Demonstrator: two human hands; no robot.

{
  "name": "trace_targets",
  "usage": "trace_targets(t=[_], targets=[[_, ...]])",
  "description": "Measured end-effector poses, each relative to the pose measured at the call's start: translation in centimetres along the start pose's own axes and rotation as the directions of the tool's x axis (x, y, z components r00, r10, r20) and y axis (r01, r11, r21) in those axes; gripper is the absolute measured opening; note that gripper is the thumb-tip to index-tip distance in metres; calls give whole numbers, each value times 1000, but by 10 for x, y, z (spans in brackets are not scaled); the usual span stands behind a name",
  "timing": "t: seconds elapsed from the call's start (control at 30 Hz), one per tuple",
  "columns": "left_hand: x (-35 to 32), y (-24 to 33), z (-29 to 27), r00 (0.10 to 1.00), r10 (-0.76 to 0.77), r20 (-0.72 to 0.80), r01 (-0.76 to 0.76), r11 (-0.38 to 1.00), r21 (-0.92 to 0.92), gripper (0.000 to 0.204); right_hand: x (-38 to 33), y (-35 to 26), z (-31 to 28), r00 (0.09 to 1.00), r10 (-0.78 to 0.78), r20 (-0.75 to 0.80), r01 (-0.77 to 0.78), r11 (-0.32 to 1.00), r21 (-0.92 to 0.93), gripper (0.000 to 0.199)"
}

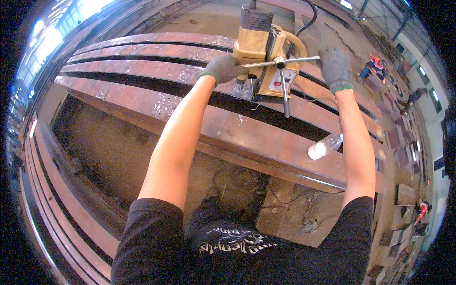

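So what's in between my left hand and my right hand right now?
The yellow drilling machine, with its spoked metal handle facing you, stands between your left hand and right hand. The head view shows it.

Reddish-brown steel beams (237,130), yellow drilling machine (252,42) on top, clear bottle (325,146), pale flecks (164,105)

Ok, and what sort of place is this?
Probably a metal fabrication workshop. Long reddish-brown beams lie side by side, a yellow machine that looks like a portable drill stands on them, and bright high windows suggest a large industrial hall.
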State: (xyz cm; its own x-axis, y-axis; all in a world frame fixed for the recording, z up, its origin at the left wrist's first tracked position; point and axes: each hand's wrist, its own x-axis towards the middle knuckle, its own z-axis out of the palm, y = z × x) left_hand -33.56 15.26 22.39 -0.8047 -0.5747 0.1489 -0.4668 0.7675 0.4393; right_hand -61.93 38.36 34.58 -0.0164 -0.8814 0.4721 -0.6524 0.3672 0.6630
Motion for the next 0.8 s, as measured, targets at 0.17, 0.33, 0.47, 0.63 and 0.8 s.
trace_targets(t=[0.17,0.33,0.47,0.63,0.8], targets=[[8,-1,1,999,36,-15,-36,999,20,58,5,5,3,990,66,-128,-63,998,30,17],[2,-1,2,998,54,-19,-54,999,1,60,3,1,-6,981,45,-188,-41,999,29,16],[1,6,-2,1000,21,10,-21,999,48,59,4,-5,-13,979,90,-183,-79,995,69,17],[7,-6,1,996,69,-47,-68,997,25,57,7,-2,4,986,122,-111,-114,991,72,21],[5,25,-35,998,6,58,-14,988,155,56,-8,-3,19,986,164,20,-164,986,5,23]])
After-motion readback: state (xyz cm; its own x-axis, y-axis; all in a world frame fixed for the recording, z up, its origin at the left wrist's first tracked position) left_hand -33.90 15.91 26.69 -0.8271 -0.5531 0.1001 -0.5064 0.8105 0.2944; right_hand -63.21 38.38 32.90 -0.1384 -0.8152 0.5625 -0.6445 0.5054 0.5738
